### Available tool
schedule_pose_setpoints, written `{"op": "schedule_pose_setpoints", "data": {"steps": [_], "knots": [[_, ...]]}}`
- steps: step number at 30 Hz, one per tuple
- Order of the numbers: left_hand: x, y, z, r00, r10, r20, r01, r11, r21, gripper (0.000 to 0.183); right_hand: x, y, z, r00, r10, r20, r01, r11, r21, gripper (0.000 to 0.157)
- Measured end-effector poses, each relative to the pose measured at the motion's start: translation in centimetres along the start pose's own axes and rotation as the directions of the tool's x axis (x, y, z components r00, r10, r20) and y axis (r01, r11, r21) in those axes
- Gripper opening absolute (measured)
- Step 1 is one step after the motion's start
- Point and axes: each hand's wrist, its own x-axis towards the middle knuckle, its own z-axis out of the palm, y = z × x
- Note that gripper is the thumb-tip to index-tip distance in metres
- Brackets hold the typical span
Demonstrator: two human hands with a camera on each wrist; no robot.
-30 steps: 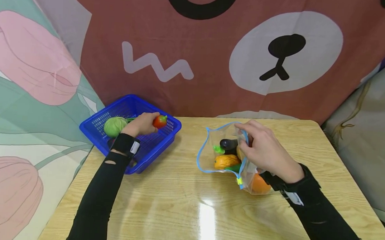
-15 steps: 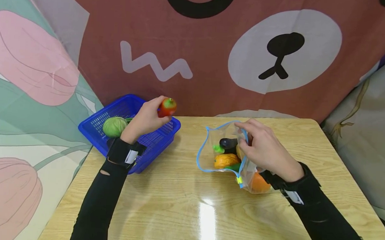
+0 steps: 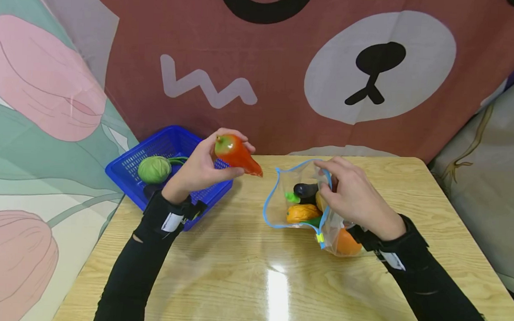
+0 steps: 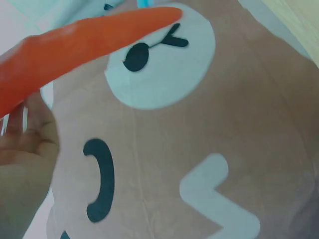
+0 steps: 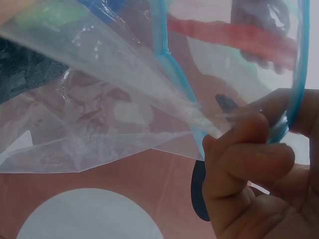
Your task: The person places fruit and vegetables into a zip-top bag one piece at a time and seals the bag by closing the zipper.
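My left hand (image 3: pixel 202 170) grips a red pepper (image 3: pixel 236 152) with a greenish stem end, up in the air over the right side of the blue basket (image 3: pixel 128 157). In the left wrist view the pepper (image 4: pixel 94 42) stretches across the upper left, its tip pointing right. My right hand (image 3: pixel 356 196) pinches the blue-edged rim of a clear zip bag (image 3: pixel 277 199), whose mouth gapes toward the left. Inside the bag lie a dark eggplant (image 3: pixel 306 190), a yellow-orange vegetable (image 3: pixel 303 213) and an orange round item (image 3: pixel 347 242). The right wrist view shows fingers (image 5: pixel 249 159) on the bag's blue edge.
A green cabbage (image 3: pixel 154 169) sits in the basket, with a dark item partly hidden behind my left wrist. Both stand on a wooden table (image 3: pixel 235 274). A printed brown cloth (image 3: pixel 280 118) hangs along the table's back edge.
My left hand has lifted the red pepper out of the basket and moved it rightward, turning it so its tip points right. The right hand stays at the bag's rim.
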Motion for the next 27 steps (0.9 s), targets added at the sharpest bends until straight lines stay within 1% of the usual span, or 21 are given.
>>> {"op": "schedule_pose_setpoints", "data": {"steps": [2,4,6,9,12,15,19,22,25,27], "knots": [[0.0,0.1,0.7,0.999,0.053,0.014,-0.051,0.996,-0.075,0.050,0.0,0.0,-0.1,1.000,0.006,0.004,-0.006,1.000,0.001,0.043],[0.2,0.1,1.5,0.994,0.102,0.036,-0.097,0.990,-0.105,0.052,0.0,0.0,-0.1,1.000,0.011,0.006,-0.011,1.000,0.002,0.043],[0.4,0.1,2.4,0.987,0.145,0.069,-0.137,0.984,-0.112,0.052,-0.1,0.0,-0.1,1.000,0.014,0.003,-0.014,1.000,0.000,0.043],[0.8,0.2,3.3,0.972,0.208,0.113,-0.197,0.975,-0.098,0.050,-0.1,0.0,-0.2,1.000,0.014,-0.007,-0.014,1.000,-0.008,0.044],[1.1,0.6,3.8,0.957,0.261,0.125,-0.251,0.963,-0.094,0.049,-0.2,0.1,-0.2,1.000,0.011,-0.015,-0.011,1.000,-0.009,0.043],[1.1,1.1,4.1,0.948,0.295,0.121,-0.282,0.953,-0.112,0.048,-0.2,0.0,-0.2,1.000,0.009,-0.017,-0.009,1.000,-0.011,0.042],[1.3,1.6,4.7,0.946,0.289,0.149,-0.270,0.954,-0.133,0.053,-0.1,0.0,-0.2,1.000,0.008,-0.013,-0.008,1.000,-0.008,0.042],[1.5,1.2,5.5,0.949,0.261,0.179,-0.247,0.964,-0.097,0.059,0.0,-0.1,-0.2,1.000,0.005,-0.008,-0.005,1.000,-0.006,0.042],[1.8,0.1,6.4,0.951,0.243,0.194,-0.249,0.968,0.009,0.056,-0.1,-0.2,-0.2,1.000,0.004,-0.003,-0.004,1.000,-0.006,0.041],[1.9,-0.8,6.9,0.954,0.232,0.188,-0.254,0.961,0.105,0.052,-0.1,-0.2,-0.2,1.000,0.005,-0.003,-0.005,1.000,-0.008,0.040]]}}
